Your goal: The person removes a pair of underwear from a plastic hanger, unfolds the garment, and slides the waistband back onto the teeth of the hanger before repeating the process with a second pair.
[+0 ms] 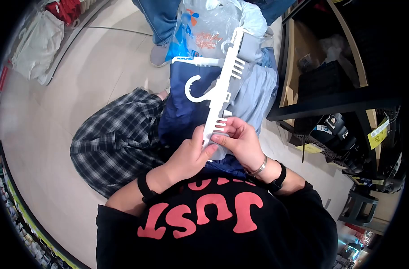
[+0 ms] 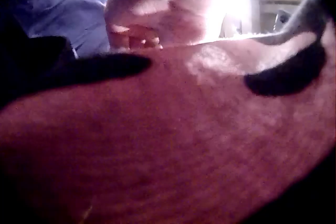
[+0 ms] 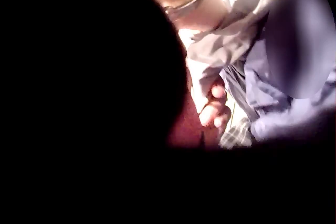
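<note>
A white plastic clip hanger [image 1: 219,98] slants up and away from my hands, its hook to the left. My left hand [image 1: 186,154] grips its near end. Close beside it my right hand [image 1: 242,143] curls its fingers at the hanger's edge, with the thumb pinching grey cloth [image 1: 219,152] there. In the right wrist view, fingertips [image 3: 212,112] show beside a fold of greyish cloth [image 3: 220,48]. Beneath the hanger lie a navy garment [image 1: 180,105] and a light grey-blue garment [image 1: 260,92]. The left wrist view is mostly filled by skin.
A second white hanger [image 1: 198,61] lies on the navy garment. Dark plaid cloth [image 1: 115,139] spreads at the left. Beyond sits a clear printed plastic bag [image 1: 209,27], near another person's jeans [image 1: 157,18]. A shelf [image 1: 339,105] with goods stands right, a grey stool [image 1: 360,206] below.
</note>
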`<act>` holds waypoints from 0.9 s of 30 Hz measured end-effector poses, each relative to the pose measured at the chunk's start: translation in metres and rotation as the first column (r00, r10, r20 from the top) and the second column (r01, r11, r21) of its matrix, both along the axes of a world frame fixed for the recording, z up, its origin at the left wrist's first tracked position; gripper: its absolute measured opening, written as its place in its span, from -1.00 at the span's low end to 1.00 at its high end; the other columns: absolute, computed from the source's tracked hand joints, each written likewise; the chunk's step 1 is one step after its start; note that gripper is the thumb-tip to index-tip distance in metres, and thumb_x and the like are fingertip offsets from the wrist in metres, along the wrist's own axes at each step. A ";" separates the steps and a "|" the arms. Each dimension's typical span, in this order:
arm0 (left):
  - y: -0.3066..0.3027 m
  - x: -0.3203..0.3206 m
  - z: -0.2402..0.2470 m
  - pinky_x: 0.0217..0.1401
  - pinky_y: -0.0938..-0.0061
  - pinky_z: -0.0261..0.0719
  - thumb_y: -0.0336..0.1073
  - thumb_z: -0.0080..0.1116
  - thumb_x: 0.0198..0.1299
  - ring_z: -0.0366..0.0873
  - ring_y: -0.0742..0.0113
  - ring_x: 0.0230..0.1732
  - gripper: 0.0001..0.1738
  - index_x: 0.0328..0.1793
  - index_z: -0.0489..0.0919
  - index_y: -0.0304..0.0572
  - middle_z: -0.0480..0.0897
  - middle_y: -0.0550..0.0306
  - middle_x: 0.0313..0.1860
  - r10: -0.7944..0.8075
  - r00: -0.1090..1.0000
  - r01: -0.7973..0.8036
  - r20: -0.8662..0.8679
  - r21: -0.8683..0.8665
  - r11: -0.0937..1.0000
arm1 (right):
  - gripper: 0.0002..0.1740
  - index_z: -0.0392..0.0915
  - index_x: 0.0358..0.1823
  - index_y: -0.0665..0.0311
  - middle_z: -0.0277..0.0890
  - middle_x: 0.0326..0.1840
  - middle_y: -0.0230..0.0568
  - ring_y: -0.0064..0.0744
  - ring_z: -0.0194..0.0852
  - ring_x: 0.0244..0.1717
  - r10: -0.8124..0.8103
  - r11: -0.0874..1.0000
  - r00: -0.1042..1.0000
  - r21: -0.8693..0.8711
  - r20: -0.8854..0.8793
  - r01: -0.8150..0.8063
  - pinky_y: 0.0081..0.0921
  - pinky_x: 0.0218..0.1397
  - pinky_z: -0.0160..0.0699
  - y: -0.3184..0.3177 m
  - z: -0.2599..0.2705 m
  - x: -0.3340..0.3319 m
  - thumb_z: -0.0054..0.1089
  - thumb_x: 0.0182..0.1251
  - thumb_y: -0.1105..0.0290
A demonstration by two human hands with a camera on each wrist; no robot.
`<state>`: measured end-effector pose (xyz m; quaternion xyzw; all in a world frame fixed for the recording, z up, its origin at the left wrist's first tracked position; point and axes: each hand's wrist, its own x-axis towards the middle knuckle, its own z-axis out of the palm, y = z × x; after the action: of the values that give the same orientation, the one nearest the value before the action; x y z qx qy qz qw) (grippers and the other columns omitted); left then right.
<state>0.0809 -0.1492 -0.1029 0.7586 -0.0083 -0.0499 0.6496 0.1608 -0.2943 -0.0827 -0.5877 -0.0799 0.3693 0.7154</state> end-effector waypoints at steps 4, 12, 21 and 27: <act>0.004 0.000 0.000 -0.60 0.46 0.40 -0.27 -0.12 0.28 0.49 0.31 -0.67 -0.61 0.10 0.13 -0.35 0.49 0.02 -0.62 0.042 0.991 -0.050 -0.126 -0.060 0.997 | -0.76 0.49 -0.17 0.39 0.58 -0.34 -0.26 -0.62 0.53 -0.31 0.015 0.950 0.913 -0.290 0.408 0.114 -0.68 -0.23 0.51 -0.013 0.011 0.016 0.23 0.12 0.48; 0.036 0.007 0.026 -0.40 0.28 0.39 -0.34 -0.07 0.22 0.48 -0.10 -0.44 -0.73 -0.03 0.25 -0.35 0.46 -0.17 -0.49 0.170 0.978 -0.190 0.121 0.184 0.964 | -0.94 0.56 -0.40 0.36 0.50 -0.49 -0.29 -0.58 0.44 -0.48 0.001 0.939 0.453 -0.156 0.892 0.305 -0.69 -0.42 0.36 -0.026 0.055 0.062 0.18 0.12 0.50; 0.065 0.023 0.144 -0.52 0.34 0.46 -0.45 0.07 0.00 0.49 0.02 -0.57 -0.81 -0.20 0.46 -0.27 0.53 -0.01 -0.45 0.139 0.665 -0.653 0.734 0.481 0.586 | -0.33 0.17 0.17 0.40 0.32 -0.12 -0.21 -0.61 0.41 -0.30 0.216 0.976 0.392 -0.214 0.894 -0.049 -0.75 -0.36 0.46 0.073 0.179 0.063 0.30 0.06 0.39; 0.050 0.018 0.187 -0.71 0.48 0.37 -0.42 0.10 -0.06 0.41 0.19 -0.73 -0.76 -0.20 0.46 -0.28 0.43 0.14 -0.51 0.018 0.443 -0.881 0.896 0.431 0.196 | -0.40 0.16 0.11 0.37 0.27 -0.27 -0.35 -0.72 0.31 -0.47 -0.154 0.988 0.300 0.156 0.942 0.017 -0.77 -0.44 0.35 0.135 0.209 0.067 0.26 0.07 0.43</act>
<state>0.0989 -0.0993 0.0838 0.8709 0.0177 0.4898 0.0367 0.2282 -0.1597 0.1259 -0.6529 -0.4762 -0.0920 0.5817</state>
